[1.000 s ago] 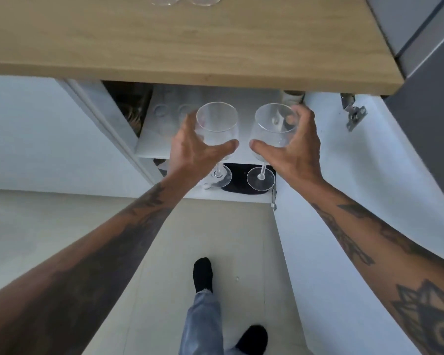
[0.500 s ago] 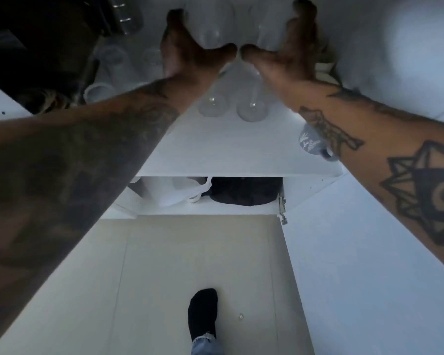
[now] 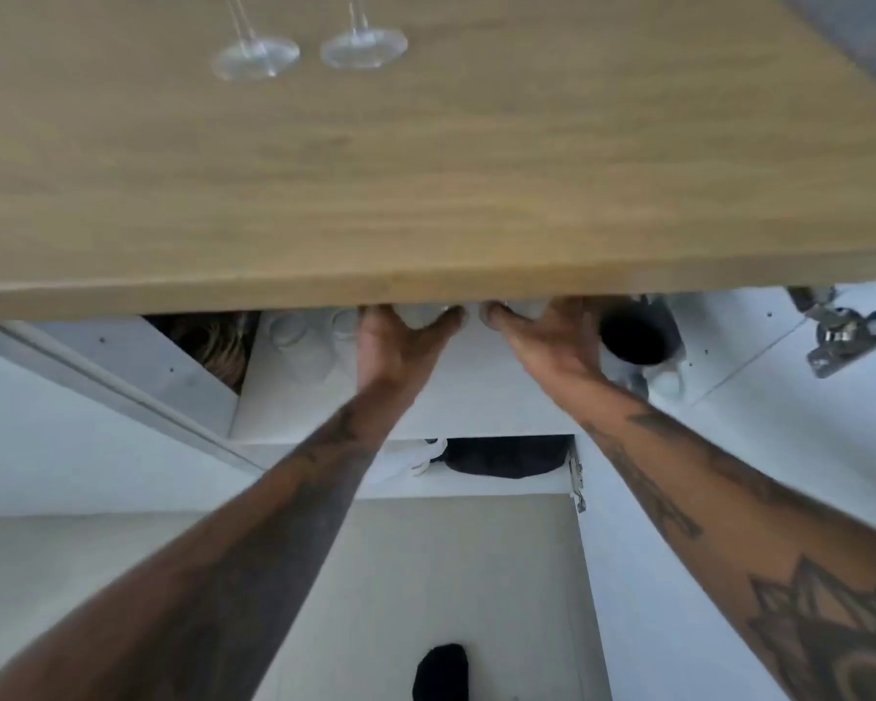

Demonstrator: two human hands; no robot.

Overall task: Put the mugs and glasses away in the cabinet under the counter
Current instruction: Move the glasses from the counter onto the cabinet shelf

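Observation:
Both my hands reach into the open cabinet under the wooden counter [image 3: 426, 169], over its white upper shelf [image 3: 466, 397]. My left hand [image 3: 400, 346] is curled around the bowl of a clear wine glass [image 3: 418, 316]. My right hand [image 3: 547, 341] is curled around a second wine glass [image 3: 522, 310] right beside it. The counter's front edge hides my fingertips and most of both glasses. On the counter top, two more wine glasses show only their bases, one on the left [image 3: 255, 57] and one on the right [image 3: 363, 44].
A black mug [image 3: 633, 339] stands on the shelf right of my right hand, pale glasses [image 3: 294, 333] left of my left hand. The right cabinet door [image 3: 729, 473] hangs open with a metal hinge [image 3: 843, 339]. A dark item [image 3: 507, 455] lies on the lower shelf. My foot [image 3: 441, 670] is below.
Both hands carried the wine glasses from in front of the cabinet onto the upper shelf. My view dipped inside the cabinet, then rose so the counter covers the fingertips.

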